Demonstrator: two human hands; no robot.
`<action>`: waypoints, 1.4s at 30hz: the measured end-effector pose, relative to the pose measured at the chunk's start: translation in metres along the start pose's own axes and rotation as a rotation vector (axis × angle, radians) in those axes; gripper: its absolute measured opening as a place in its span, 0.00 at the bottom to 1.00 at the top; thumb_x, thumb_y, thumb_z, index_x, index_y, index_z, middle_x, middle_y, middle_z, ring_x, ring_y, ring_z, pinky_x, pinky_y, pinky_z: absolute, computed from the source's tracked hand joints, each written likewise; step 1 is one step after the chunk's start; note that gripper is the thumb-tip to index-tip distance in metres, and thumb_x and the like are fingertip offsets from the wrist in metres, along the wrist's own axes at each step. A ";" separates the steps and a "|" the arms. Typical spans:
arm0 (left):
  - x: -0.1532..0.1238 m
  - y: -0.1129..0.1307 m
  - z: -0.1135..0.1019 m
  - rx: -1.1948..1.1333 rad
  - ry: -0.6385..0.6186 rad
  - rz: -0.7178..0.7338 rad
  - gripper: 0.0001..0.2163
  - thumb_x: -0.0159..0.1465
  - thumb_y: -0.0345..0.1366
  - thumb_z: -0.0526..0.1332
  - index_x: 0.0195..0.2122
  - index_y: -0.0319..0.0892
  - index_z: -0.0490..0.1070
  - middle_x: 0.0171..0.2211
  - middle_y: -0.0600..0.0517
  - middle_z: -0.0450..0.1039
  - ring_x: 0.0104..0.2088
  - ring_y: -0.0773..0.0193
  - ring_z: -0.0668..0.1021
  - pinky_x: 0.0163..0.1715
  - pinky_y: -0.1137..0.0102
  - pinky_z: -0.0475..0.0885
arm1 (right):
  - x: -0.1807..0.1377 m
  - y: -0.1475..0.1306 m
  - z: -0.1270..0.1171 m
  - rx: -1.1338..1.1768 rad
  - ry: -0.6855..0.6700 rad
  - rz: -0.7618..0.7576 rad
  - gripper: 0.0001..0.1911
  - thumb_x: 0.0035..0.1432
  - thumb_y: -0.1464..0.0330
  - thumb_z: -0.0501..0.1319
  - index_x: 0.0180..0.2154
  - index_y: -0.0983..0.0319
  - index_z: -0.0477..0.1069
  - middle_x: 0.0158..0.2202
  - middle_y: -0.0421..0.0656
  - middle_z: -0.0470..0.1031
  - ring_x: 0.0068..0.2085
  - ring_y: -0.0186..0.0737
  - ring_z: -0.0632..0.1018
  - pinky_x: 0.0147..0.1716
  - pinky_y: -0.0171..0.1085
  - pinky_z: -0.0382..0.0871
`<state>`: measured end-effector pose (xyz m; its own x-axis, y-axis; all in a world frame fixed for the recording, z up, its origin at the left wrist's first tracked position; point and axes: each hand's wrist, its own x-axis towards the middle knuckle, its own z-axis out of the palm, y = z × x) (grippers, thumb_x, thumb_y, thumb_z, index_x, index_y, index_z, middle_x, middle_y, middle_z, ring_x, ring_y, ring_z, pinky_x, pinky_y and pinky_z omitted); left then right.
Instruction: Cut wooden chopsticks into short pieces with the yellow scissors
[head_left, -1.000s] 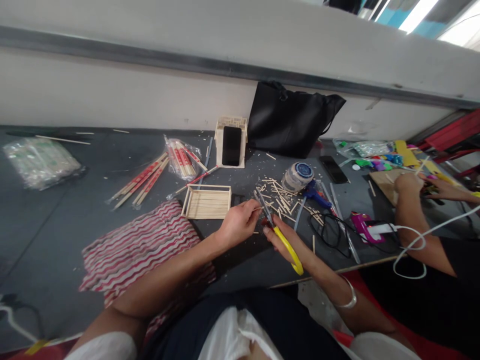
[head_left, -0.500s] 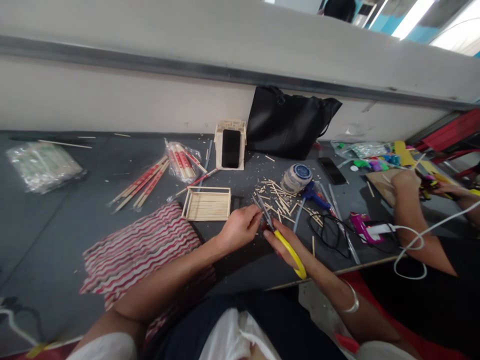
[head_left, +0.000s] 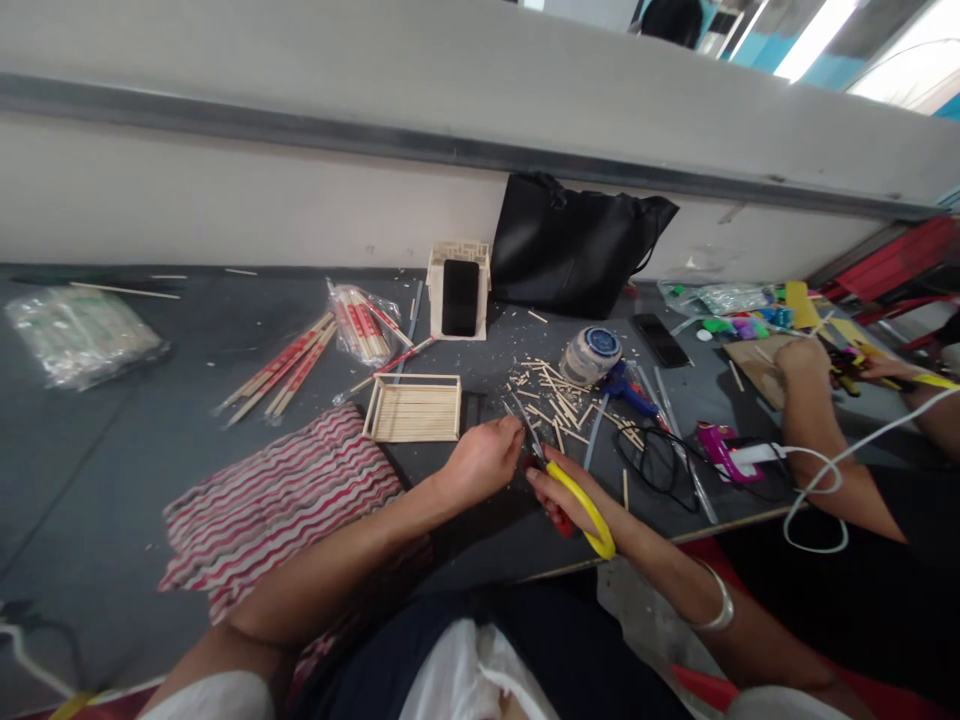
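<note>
My right hand (head_left: 566,490) is closed round the handles of yellow-and-red scissors (head_left: 585,508). Their blades point up and to the left, parted a little at the tips. Beside the blades, my left hand (head_left: 484,455) is closed in a pinch; whatever lies between its fingers is too small to make out. Just beyond both hands spreads a pile of short cut wooden sticks (head_left: 562,400). To the left of my left hand stands a small open tray made of sticks (head_left: 416,410), with a raised rail around it.
A striped cloth (head_left: 277,510) lies front left. Chopsticks in wrappers (head_left: 285,370) and a clear packet (head_left: 82,335) are further left. Behind are a phone on a stick-built stand (head_left: 460,298), a black bag (head_left: 577,245), a jar (head_left: 592,355) and a blue glue gun (head_left: 630,390). A co-worker's arm (head_left: 832,440) is at right.
The scissors' handles have spread apart, with the red one showing lower. Both hands stay in nearly the same place. The whole view has shifted slightly.
</note>
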<state>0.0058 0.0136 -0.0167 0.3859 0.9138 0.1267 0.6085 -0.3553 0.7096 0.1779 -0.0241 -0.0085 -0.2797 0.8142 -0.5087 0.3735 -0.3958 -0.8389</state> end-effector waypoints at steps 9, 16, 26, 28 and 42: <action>-0.001 0.004 0.001 -0.180 0.084 -0.013 0.10 0.65 0.31 0.53 0.25 0.45 0.61 0.20 0.57 0.63 0.22 0.67 0.67 0.26 0.72 0.62 | -0.005 -0.008 0.000 -0.063 -0.001 0.006 0.16 0.57 0.54 0.61 0.41 0.57 0.64 0.25 0.32 0.66 0.20 0.28 0.67 0.16 0.27 0.61; -0.002 0.006 0.002 -0.193 0.104 0.002 0.11 0.66 0.32 0.52 0.25 0.45 0.58 0.20 0.57 0.61 0.22 0.67 0.66 0.26 0.71 0.62 | -0.006 -0.006 -0.001 -0.054 -0.018 0.080 0.20 0.58 0.57 0.61 0.50 0.57 0.64 0.28 0.33 0.69 0.19 0.28 0.71 0.14 0.26 0.60; 0.000 0.006 0.002 -0.361 0.060 -0.116 0.13 0.65 0.36 0.51 0.23 0.43 0.60 0.20 0.58 0.61 0.24 0.68 0.65 0.26 0.73 0.59 | -0.005 0.001 0.004 0.042 -0.010 -0.067 0.22 0.54 0.48 0.58 0.41 0.58 0.64 0.21 0.28 0.61 0.15 0.27 0.62 0.12 0.28 0.57; 0.000 0.006 0.003 -0.373 0.072 -0.134 0.12 0.65 0.36 0.51 0.23 0.43 0.61 0.21 0.57 0.61 0.25 0.68 0.65 0.26 0.73 0.60 | -0.005 -0.001 0.007 0.069 -0.006 -0.062 0.22 0.53 0.49 0.59 0.40 0.57 0.62 0.19 0.27 0.58 0.14 0.27 0.60 0.11 0.28 0.56; 0.009 0.007 -0.034 -1.208 0.016 -0.338 0.15 0.57 0.47 0.69 0.32 0.40 0.70 0.19 0.60 0.65 0.15 0.76 0.59 0.14 0.77 0.52 | 0.004 -0.007 -0.017 -0.036 0.108 -0.311 0.18 0.58 0.54 0.59 0.45 0.57 0.67 0.27 0.34 0.66 0.21 0.30 0.67 0.19 0.32 0.63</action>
<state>-0.0101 0.0256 0.0130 0.3213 0.9292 -0.1827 -0.3518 0.2962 0.8880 0.1898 -0.0111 -0.0014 -0.2905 0.9349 -0.2037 0.3166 -0.1070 -0.9425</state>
